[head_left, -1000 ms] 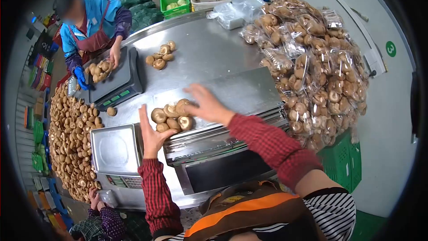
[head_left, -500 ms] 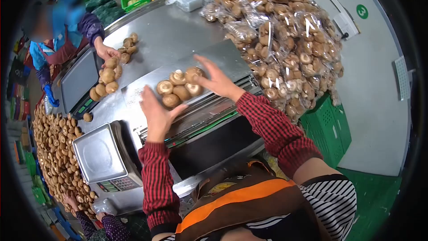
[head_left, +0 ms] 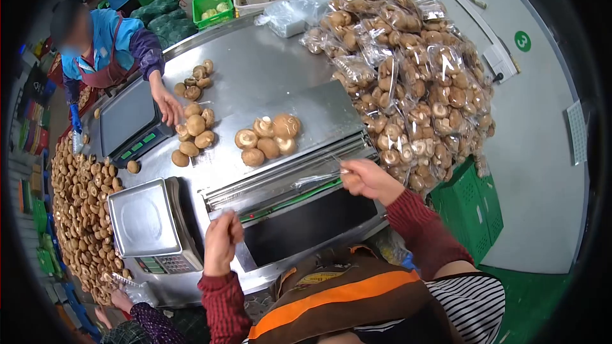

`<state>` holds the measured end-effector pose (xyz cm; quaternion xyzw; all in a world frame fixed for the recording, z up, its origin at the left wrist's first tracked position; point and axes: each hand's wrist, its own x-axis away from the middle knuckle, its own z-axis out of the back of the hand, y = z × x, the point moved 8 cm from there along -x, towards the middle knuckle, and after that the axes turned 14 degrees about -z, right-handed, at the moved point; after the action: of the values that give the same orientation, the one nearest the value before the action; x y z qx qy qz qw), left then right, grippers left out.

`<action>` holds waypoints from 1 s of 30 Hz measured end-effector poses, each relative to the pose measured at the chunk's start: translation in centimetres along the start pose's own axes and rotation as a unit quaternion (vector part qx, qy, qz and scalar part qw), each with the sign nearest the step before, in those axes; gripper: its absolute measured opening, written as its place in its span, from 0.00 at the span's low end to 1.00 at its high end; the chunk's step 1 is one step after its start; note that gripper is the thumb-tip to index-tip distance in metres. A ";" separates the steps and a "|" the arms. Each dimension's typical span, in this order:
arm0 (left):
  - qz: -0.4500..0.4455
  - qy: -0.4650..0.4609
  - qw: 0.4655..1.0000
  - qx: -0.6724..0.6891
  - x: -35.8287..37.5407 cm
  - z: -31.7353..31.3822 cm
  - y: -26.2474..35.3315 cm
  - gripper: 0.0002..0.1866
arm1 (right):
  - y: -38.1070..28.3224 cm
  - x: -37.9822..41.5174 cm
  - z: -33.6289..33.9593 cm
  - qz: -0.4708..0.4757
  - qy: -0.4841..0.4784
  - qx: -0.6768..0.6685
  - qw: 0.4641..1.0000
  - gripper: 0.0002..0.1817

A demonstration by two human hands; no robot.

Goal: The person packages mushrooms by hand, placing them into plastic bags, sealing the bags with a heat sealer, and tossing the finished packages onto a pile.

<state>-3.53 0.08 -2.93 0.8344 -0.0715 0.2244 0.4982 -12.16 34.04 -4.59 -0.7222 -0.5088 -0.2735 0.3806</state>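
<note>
Cluster of shiitake mushrooms on the wrapping machine's metal plate, longer left to right, one stem up. Clear film lies in front, above the machine's slot; the slot's long axis slants up to the right. Right hand: grip together, fingertips pinched on the film. Left hand: fingers curled at the machine's left end, blurred, can't tell if grip holds film. Clear bags full of mushrooms heaped on surface, right side. Green basket holds pale round vegetables. Loose mushroom pile left of the steel-tray scale.
</note>
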 end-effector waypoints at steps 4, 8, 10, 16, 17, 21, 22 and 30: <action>-0.237 -0.065 0.947 0.209 0.4 -5.8 11.3 0.18 | -8.6 5.4 -9.1 0.213 -0.420 0.030 0.882 0.16; -0.500 -0.081 0.822 -0.261 -9.4 -10.2 14.5 0.17 | -20.1 1.2 -10.8 0.473 0.033 0.121 0.872 0.19; -0.480 -0.060 0.697 -0.529 -14.8 -10.8 11.2 0.17 | -21.0 -6.5 -7.4 0.437 0.145 0.226 0.858 0.19; -0.434 -0.096 0.707 -0.550 -13.8 -11.1 8.9 0.16 | -18.1 -10.0 -5.5 0.308 0.250 0.454 0.798 0.23; -0.414 -0.068 0.760 -0.496 -14.3 -10.1 8.6 0.16 | -18.4 -10.2 -5.9 0.284 0.244 0.481 0.793 0.27; -0.342 -0.031 0.812 -0.472 -15.5 -8.4 9.3 0.21 | -19.1 -10.6 -6.5 0.060 0.193 0.632 0.748 0.37; -0.347 -0.032 0.810 -0.471 -15.2 -8.3 9.5 0.21 | -19.3 -10.0 -6.5 0.064 0.196 0.632 0.747 0.37; -0.262 -0.027 0.853 -0.451 -11.8 -4.1 7.4 0.19 | -16.4 -7.6 -6.0 0.365 0.117 0.674 0.632 0.27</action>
<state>-17.77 -1.23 -0.60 0.5115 0.0432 0.0063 0.8582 -30.17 28.21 -2.66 -0.3531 -0.1975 0.2243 0.8865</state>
